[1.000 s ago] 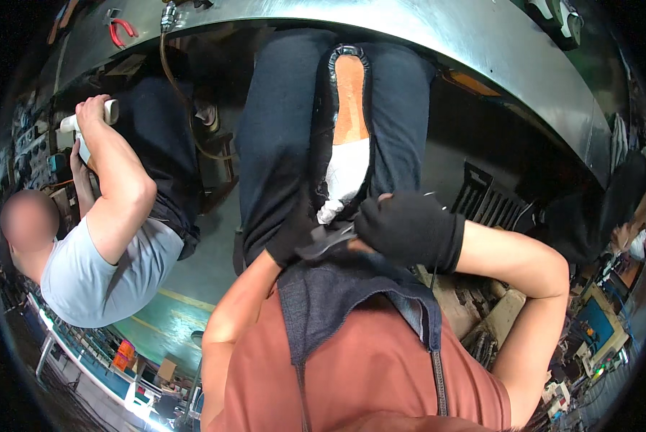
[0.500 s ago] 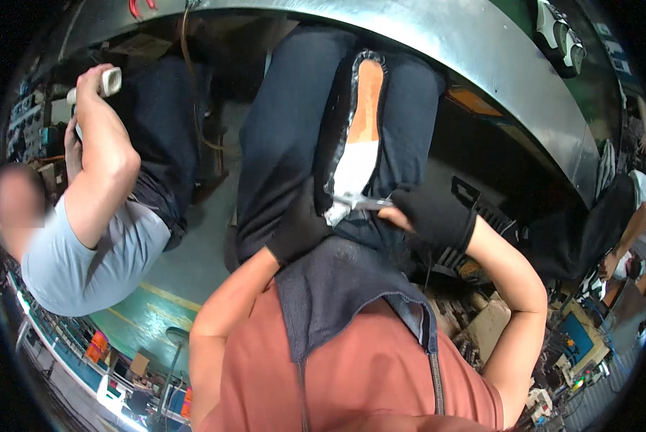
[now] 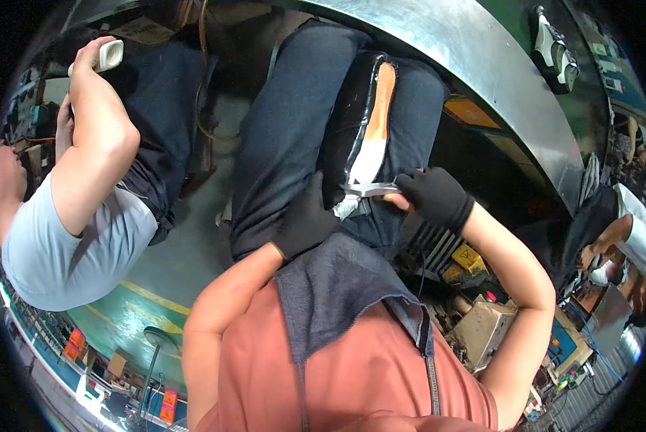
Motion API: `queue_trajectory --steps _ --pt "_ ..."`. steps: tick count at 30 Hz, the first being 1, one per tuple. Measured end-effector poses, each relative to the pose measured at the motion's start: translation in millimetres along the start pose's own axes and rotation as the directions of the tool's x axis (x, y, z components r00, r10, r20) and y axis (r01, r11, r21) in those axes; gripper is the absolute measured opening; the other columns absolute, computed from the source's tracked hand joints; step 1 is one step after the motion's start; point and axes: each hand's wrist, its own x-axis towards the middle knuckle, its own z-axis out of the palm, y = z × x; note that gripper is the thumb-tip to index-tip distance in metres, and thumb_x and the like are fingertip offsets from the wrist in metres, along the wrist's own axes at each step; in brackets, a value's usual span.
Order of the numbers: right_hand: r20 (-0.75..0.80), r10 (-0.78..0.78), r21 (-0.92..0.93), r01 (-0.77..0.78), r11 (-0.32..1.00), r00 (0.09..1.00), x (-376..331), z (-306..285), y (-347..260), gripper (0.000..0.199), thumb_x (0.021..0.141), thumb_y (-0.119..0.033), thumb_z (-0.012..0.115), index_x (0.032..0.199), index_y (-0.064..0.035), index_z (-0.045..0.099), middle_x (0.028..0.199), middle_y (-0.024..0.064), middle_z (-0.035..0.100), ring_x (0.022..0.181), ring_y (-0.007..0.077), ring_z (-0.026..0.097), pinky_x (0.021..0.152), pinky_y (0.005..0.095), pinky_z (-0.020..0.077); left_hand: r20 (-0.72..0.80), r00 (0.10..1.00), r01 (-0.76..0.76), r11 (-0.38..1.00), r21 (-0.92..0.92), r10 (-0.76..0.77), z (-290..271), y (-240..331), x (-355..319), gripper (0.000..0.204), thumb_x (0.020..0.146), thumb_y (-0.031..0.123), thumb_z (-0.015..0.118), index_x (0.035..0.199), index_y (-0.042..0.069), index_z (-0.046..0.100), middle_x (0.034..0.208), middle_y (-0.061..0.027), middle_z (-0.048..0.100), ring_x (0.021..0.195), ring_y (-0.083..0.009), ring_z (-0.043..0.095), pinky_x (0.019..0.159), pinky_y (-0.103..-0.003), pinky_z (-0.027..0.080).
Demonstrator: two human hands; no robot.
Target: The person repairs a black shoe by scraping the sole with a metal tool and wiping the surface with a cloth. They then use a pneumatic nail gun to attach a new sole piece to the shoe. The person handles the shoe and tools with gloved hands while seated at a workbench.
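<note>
Shoe (image 3: 375,134): seemingly steadying mid-frame between thighs (image 3: 294,137); resting left hand (image 3: 307,219) alongside, can't tell grip; clasping metal tool (image 3: 370,189) in right hand (image 3: 436,199).

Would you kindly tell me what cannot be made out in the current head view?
Head view: the gripped end of the metal tool is hidden by the right hand.
Head view: how the left hand meets the shoe is lost, dark against dark.
Head view: the brown hose is cut off by the top edge.
Head view: part of the white piece is covered by the co-worker's hand.
</note>
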Motion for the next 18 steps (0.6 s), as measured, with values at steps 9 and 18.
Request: queue_trajectory --steps 9,18 --pt "-0.277 -0.039 0.076 0.062 0.995 0.96 -8.7 43.0 1.3 0.028 0.088 -0.034 0.062 0.083 -0.0065 0.056 0.074 0.0129 0.057 0.065 0.0333 0.06 0.056 0.0409 0.0473 0.138 0.99 0.02 0.981 -0.195 0.007 -14.5 -12.8 10.9 0.065 0.074 0.038 0.077 0.115 -0.007 0.053 0.105 -0.0247 0.063 0.098 -0.0307 0.063 0.082 -0.037 0.048" --pt "-0.211 -0.039 0.07 0.055 0.996 0.977 -6.3 43.5 7.4 0.027 0.09 -0.032 0.06 0.084 -0.0058 0.056 0.075 0.0134 0.058 0.066 0.0327 0.061 0.057 0.0404 0.0481 0.417 0.909 0.3 0.724 -0.621 -0.018 -29.5 -11.7 20.1 0.028 0.102 0.021 0.043 0.117 0.0 0.052 0.103 -0.0024 0.054 0.097 -0.0087 0.049 0.088 -0.023 0.041"
